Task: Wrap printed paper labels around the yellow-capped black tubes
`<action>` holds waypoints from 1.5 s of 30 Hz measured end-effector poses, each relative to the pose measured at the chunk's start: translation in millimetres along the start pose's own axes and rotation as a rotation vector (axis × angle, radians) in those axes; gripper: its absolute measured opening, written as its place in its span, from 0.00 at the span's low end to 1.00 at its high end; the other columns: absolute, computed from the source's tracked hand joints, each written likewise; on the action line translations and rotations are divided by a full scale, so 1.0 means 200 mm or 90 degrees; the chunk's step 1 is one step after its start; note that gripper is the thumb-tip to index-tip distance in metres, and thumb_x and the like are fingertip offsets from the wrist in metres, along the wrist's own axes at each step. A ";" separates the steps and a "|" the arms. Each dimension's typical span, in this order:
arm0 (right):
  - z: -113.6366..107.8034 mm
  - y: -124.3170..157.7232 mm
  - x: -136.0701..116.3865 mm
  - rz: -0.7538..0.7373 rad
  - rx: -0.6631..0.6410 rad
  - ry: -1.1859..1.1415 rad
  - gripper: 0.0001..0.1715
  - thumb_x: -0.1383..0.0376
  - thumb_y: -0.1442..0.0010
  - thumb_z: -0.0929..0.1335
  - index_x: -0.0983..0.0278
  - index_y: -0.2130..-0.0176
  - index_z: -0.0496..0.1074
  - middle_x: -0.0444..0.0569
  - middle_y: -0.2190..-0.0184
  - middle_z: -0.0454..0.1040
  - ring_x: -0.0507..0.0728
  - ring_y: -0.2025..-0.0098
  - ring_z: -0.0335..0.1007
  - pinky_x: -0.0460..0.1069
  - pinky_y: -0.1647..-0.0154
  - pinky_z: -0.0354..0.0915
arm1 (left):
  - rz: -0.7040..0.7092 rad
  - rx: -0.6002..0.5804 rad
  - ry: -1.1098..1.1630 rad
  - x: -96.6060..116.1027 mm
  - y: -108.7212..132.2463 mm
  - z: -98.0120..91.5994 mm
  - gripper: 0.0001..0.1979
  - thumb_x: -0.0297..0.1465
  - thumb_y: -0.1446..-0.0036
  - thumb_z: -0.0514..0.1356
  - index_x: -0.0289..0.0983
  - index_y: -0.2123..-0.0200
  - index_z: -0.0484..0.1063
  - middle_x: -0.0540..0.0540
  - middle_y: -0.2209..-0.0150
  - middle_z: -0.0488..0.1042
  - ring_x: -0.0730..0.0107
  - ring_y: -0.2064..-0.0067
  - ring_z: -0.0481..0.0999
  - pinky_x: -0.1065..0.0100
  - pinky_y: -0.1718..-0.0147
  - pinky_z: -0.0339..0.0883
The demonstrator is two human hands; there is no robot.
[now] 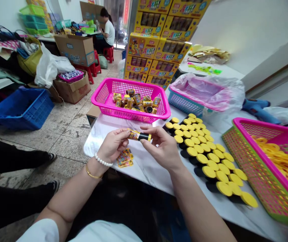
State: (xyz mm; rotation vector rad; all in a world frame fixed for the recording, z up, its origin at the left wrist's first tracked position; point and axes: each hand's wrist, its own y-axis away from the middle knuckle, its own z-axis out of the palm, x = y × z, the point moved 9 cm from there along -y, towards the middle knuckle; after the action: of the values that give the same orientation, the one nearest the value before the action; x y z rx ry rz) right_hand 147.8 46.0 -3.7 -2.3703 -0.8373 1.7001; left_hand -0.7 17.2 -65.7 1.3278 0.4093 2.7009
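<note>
In front of me my left hand (117, 143) pinches the left end of a small yellow printed label (134, 135). My right hand (162, 144) grips the yellow-capped end of a small black cylinder (143, 136), which lies sideways against the label. I cannot tell how far the label is stuck on. Below my left hand, a few loose printed labels (125, 158) lie at the table's near edge. Rows of black cylinders with yellow lids (204, 148) stand to the right of my right hand. Beyond both hands is a pink basket (131, 116) with several labelled cylinders (138, 100) inside.
A pink basket (267, 161) of yellow rings (280, 158) stands at the right edge of the white table (144, 164). Behind are a plastic-lined basket (191, 104) and stacked yellow boxes (156, 43). A blue crate (20, 107) sits on the floor; another person (108, 32) sits far back.
</note>
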 end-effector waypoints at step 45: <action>-0.03 -0.07 0.09 0.029 -0.003 -0.250 0.17 0.60 0.50 0.80 0.58 0.59 0.82 0.48 0.61 0.80 0.56 0.59 0.77 0.53 0.57 0.77 | 0.055 -0.267 -0.388 0.12 -0.16 0.19 0.25 0.51 0.50 0.69 0.33 0.68 0.76 0.48 0.76 0.74 0.77 0.76 0.70 0.73 0.76 0.63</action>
State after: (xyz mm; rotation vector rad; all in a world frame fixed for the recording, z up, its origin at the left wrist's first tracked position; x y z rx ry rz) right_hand 151.8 67.1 -10.7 -2.1014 -0.8384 2.2246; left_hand 13.6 61.1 -33.6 1.9236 -0.2621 2.0992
